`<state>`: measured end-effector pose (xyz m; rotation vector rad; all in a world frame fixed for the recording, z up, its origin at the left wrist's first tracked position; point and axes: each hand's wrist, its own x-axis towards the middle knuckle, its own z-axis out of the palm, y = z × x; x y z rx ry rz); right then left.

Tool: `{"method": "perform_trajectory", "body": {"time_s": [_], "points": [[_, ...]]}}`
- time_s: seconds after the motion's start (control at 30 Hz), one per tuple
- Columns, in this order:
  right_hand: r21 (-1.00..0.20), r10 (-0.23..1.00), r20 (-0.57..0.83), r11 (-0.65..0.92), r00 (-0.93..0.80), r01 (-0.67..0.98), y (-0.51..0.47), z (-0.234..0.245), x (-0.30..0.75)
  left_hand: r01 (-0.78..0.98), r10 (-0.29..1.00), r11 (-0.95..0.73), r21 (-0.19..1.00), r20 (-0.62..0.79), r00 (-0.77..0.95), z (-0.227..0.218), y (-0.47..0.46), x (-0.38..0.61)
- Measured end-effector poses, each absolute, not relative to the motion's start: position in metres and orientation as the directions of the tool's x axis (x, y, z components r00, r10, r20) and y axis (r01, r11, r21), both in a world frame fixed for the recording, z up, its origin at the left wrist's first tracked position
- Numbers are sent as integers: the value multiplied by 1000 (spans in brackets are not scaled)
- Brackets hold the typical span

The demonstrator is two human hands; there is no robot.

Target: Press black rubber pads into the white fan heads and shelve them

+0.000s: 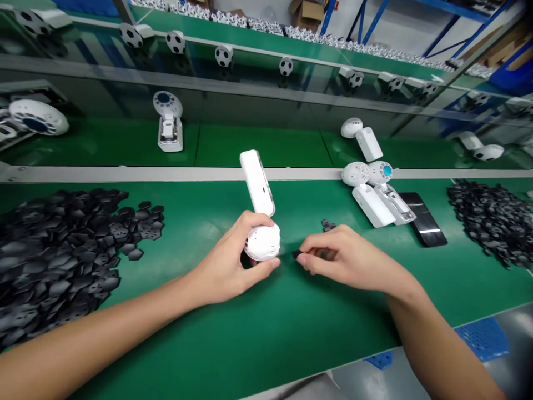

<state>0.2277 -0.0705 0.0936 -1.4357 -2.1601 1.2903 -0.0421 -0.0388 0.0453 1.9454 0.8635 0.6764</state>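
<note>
The left hand (pixel 225 261) is wrapping firmly around a white perforated ball (pixel 263 242), with the attached white rectangular housing (pixel 256 182) pointing up toward the far side, over a green bench mat (pixel 266 328). The right hand (pixel 345 258) is keeping a narrow pinch on a small black piece (pixel 297 254), just beside the ball (the fingers are hiding most of its shape). Heaps of black pentagonal tiles (pixel 62 261) are lying at left and right, while assembled white units (pixel 372 200) are resting far right.
</note>
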Motion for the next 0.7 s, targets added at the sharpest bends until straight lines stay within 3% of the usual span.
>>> {"method": "perform_trajectory", "body": {"time_s": [0.2,0.7], "points": [[-906,882,-170,36,-439,422,-78,84,202,323,726,-415,851,96,681,46,-46,-38],[-851,950,-166,-2,-264,525,-84,75,188,345,757,-373,861,68,650,47,-48,-32]]}}
